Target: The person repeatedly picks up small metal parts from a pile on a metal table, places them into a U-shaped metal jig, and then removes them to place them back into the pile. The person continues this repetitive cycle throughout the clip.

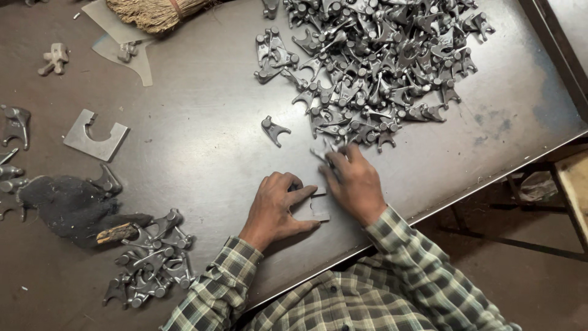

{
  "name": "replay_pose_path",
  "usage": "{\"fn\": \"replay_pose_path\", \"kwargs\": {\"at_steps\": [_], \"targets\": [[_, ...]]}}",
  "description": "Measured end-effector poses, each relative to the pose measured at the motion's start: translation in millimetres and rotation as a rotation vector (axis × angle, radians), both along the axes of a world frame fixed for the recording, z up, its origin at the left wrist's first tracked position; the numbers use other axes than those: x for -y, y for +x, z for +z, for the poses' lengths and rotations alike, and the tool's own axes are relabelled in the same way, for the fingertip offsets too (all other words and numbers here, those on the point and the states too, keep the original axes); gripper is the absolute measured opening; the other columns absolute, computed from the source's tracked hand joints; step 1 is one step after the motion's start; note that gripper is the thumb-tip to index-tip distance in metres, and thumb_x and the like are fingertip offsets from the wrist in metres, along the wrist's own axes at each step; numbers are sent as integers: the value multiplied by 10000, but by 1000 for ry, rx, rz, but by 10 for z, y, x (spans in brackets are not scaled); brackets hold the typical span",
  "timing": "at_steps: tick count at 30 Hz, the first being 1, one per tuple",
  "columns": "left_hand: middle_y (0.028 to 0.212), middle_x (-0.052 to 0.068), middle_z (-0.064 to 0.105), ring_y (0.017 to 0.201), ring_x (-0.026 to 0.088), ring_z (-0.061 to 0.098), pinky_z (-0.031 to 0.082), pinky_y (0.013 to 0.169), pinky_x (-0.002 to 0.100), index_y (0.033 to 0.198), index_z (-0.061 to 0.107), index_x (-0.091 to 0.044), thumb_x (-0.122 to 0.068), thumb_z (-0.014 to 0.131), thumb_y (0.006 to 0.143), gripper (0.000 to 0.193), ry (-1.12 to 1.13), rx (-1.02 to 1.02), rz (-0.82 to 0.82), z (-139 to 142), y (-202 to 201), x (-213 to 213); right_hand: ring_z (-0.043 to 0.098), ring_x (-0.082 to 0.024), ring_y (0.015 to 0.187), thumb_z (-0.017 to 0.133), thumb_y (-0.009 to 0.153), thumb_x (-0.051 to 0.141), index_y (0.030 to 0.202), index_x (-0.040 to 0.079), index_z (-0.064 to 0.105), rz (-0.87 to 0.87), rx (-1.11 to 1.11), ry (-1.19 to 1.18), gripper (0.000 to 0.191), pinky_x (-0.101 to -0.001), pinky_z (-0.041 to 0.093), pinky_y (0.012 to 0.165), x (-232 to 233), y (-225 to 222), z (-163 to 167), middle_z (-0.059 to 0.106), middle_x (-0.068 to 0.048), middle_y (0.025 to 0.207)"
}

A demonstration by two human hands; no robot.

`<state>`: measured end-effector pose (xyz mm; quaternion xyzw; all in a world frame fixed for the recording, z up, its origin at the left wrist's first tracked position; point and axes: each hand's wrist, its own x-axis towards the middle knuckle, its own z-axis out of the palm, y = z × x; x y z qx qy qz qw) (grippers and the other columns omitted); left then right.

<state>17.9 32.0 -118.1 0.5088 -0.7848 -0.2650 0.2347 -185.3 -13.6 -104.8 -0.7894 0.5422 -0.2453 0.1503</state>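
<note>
A flat metal gauge plate point(315, 208) lies near the near edge of the dark surface point(202, 141), partly covered by both hands. The left hand point(278, 205) rests on it with fingers curled and thumb stretched along its edge, pressing it down rather than gripping it. The right hand point(354, 184) is just to the right, fingers closed around a small grey forked casting point(323, 153) at its fingertips. Farther away, a big heap of castings point(373, 67) fills the far right of the surface, with one loose casting point(274, 130) lying apart to its left. To the near left sits a smaller pile of castings point(150, 260), beside a dark cloth point(67, 205). A second notched plate point(95, 135) lies at the left, and a straw broom point(156, 12) at the far edge.
</note>
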Motion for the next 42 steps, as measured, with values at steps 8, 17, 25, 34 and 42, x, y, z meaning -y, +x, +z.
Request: {"fn": "replay_pose_path", "kwargs": {"at_steps": [8, 17, 25, 34, 42], "targets": [[1036, 26, 623, 982, 215, 552, 480, 910, 397, 1139, 793, -175, -467, 918, 594, 632, 25, -6, 11, 18, 99, 168, 725, -235, 870, 808, 800, 129, 1146, 17, 722, 23, 193, 181, 374, -337, 598, 727, -265, -526, 69, 706, -137, 1067], [1023, 18, 625, 971, 205, 553, 475, 898, 388, 1121, 792, -173, -480, 931, 568, 647, 18, 9, 14, -3, -89, 120, 751, -235, 826, 801, 825, 153, 1173, 55, 739, 119, 161, 207, 367, -320, 620, 707, -361, -649, 61, 708, -147, 1086], [1020, 31, 626, 970, 221, 554, 476, 907, 404, 1128, 788, -160, -471, 932, 578, 648, -5, -18, 7, -19, -63, 170, 726, -252, 771, 771, 854, 149, 1107, 16, 740, 262, 70, 249, 287, -355, 602, 673, -169, -561, 197, 706, -129, 1004], [1031, 44, 628, 986, 230, 564, 476, 912, 411, 1135, 790, -150, -459, 915, 601, 630, -19, -26, -12, -54, 14, 152, 689, -259, 880, 780, 822, 156, 1147, 35, 708, 260, 78, 386, 355, -373, 582, 759, -164, -558, -8, 670, -120, 1058], [1042, 34, 628, 984, 220, 557, 490, 920, 398, 1143, 782, -158, -475, 923, 591, 652, 27, -14, 24, -154, 171, 173, 648, -122, 761, 813, 857, 181, 1008, 113, 670, 5, 1084, 770, 218, -269, 570, 674, 16, -856, -146, 689, -56, 916]]}}
